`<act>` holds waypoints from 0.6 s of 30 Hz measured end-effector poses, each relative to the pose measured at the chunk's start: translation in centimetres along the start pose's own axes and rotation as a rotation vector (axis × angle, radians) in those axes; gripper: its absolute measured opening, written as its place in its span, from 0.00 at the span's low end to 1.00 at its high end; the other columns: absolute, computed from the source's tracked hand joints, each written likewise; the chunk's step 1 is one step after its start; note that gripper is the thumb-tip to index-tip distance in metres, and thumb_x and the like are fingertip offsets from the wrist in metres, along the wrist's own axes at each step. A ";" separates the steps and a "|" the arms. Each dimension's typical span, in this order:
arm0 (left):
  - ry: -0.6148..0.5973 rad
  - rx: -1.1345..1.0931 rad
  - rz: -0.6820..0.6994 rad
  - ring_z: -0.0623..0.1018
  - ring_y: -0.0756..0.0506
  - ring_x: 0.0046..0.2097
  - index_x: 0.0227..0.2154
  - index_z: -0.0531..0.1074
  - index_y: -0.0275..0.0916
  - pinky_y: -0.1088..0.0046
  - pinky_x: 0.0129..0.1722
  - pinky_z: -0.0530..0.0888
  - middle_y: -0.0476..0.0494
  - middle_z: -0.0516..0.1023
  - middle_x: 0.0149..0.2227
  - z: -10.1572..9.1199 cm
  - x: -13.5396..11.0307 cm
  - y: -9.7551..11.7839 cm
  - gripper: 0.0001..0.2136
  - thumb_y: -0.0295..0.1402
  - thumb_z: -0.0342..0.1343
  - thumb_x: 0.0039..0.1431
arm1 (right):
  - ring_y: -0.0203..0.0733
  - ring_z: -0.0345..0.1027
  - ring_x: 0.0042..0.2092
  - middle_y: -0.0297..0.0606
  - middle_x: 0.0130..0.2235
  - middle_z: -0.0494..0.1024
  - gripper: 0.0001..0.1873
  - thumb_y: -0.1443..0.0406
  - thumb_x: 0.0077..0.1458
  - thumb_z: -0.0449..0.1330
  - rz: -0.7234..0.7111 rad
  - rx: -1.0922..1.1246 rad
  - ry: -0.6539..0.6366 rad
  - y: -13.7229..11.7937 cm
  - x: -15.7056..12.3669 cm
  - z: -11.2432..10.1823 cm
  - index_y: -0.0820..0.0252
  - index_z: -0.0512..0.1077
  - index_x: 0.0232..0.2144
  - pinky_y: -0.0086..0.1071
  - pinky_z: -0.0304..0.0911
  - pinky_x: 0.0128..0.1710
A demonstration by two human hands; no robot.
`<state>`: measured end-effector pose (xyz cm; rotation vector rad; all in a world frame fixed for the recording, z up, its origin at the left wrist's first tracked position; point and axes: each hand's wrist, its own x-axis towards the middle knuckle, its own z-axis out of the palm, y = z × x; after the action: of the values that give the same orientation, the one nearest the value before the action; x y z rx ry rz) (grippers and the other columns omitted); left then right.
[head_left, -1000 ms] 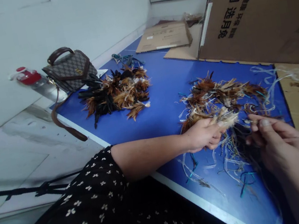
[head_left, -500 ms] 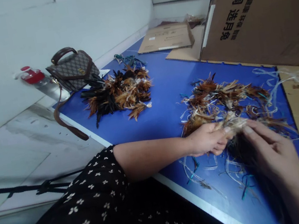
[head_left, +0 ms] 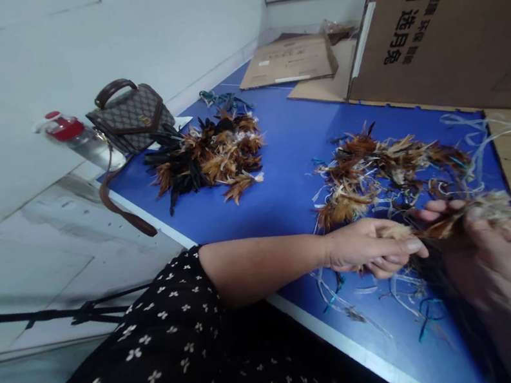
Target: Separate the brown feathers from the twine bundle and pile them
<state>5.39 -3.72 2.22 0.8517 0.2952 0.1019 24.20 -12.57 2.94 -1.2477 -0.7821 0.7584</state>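
Note:
My left hand (head_left: 372,247) is closed in a pinch on one end of a small bundle of brown and pale feathers (head_left: 456,220) above the blue table (head_left: 287,147). My right hand (head_left: 507,260) is closed on the other end of the same bundle, close to the camera and blurred. Just beyond both hands lies a loose heap of feathers mixed with pale and teal strings (head_left: 389,169). Cut strings (head_left: 391,299) are scattered on the table under my hands. A second pile of brown and black feathers (head_left: 208,157) lies farther left.
A patterned handbag (head_left: 133,117) with a brown strap and a red-capped bottle (head_left: 80,139) sit at the table's far left corner. A large printed cardboard box (head_left: 446,15) stands at the right, with flat cardboard (head_left: 292,61) behind. The table's pale front edge (head_left: 340,344) runs diagonally.
My right hand came in to meet the left at the feather bundle, then drew the bundle out to the right. The view shifted slightly.

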 end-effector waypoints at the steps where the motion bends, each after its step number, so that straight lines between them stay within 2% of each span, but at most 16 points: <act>1: 0.012 -0.018 0.000 0.54 0.55 0.25 0.40 0.79 0.37 0.77 0.25 0.53 0.59 0.59 0.25 0.1 -0.1 0.3 0.17 0.44 0.78 0.67 | 0.44 0.76 0.36 0.38 0.40 0.81 0.25 0.46 0.51 0.84 -0.002 0.061 0.028 -0.1 0.3 -0.3 0.53 0.82 0.40 0.43 0.81 0.40; 4: 0.042 -0.080 -0.006 0.53 0.55 0.25 0.39 0.78 0.37 0.78 0.25 0.54 0.58 0.58 0.26 0.2 -0.1 1.1 0.16 0.45 0.72 0.73 | 0.34 0.61 0.29 0.30 0.31 0.70 0.29 0.49 0.42 0.89 0.019 0.179 0.049 -0.4 1.0 -1.2 0.54 0.77 0.32 0.35 0.73 0.32; 7: 0.047 -0.119 -0.069 0.53 0.55 0.25 0.36 0.77 0.37 0.78 0.24 0.56 0.56 0.60 0.27 -0.1 0.2 1.3 0.26 0.56 0.62 0.79 | 0.33 0.55 0.27 0.28 0.27 0.65 0.32 0.48 0.43 0.88 0.067 0.094 -0.001 -0.6 0.9 -1.9 0.54 0.71 0.26 0.31 0.63 0.26; 9: 0.028 -0.125 -0.117 0.53 0.54 0.25 0.35 0.76 0.38 0.78 0.23 0.55 0.55 0.59 0.27 -0.5 0.5 1.0 0.32 0.65 0.56 0.79 | 0.35 0.60 0.27 0.31 0.27 0.69 0.31 0.44 0.46 0.86 0.103 -0.065 -0.057 -0.5 0.5 -2.2 0.55 0.74 0.26 0.31 0.63 0.25; 11: -0.004 -0.118 -0.144 0.52 0.53 0.25 0.34 0.76 0.39 0.78 0.22 0.55 0.56 0.58 0.27 -0.8 0.9 0.5 0.35 0.70 0.54 0.75 | 0.41 0.72 0.31 0.37 0.32 0.80 0.29 0.42 0.42 0.87 0.162 -0.209 -0.141 -0.2 0.1 -2.3 0.54 0.83 0.32 0.34 0.72 0.27; 13: -0.041 -0.107 -0.153 0.51 0.53 0.25 0.32 0.74 0.40 0.77 0.22 0.55 0.55 0.58 0.27 -1.0 1.0 0.1 0.37 0.74 0.56 0.71 | 0.51 0.83 0.38 0.42 0.38 0.89 0.33 0.43 0.36 0.89 0.192 -0.306 -0.227 0.3 -0.1 -2.3 0.53 0.90 0.40 0.39 0.82 0.35; 15: -0.072 -0.097 -0.163 0.51 0.53 0.25 0.30 0.70 0.41 0.77 0.22 0.55 0.55 0.57 0.27 -1.0 1.0 -0.2 0.38 0.76 0.56 0.69 | 0.56 0.88 0.43 0.45 0.42 0.92 0.35 0.43 0.35 0.89 0.173 -0.387 -0.283 0.8 -0.1 -2.2 0.53 0.92 0.44 0.43 0.86 0.45; 18: -0.076 -0.097 -0.176 0.51 0.53 0.25 0.30 0.67 0.42 0.77 0.23 0.54 0.55 0.57 0.27 -1.0 1.0 -0.3 0.38 0.76 0.56 0.68 | 0.56 0.89 0.42 0.47 0.43 0.93 0.34 0.39 0.38 0.87 0.144 -0.452 -0.268 1.5 -0.1 -2.2 0.54 0.93 0.41 0.42 0.86 0.44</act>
<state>6.04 -3.05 1.16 0.7288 0.2905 -0.0797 25.92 -13.53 1.18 -1.6399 -1.1341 0.9083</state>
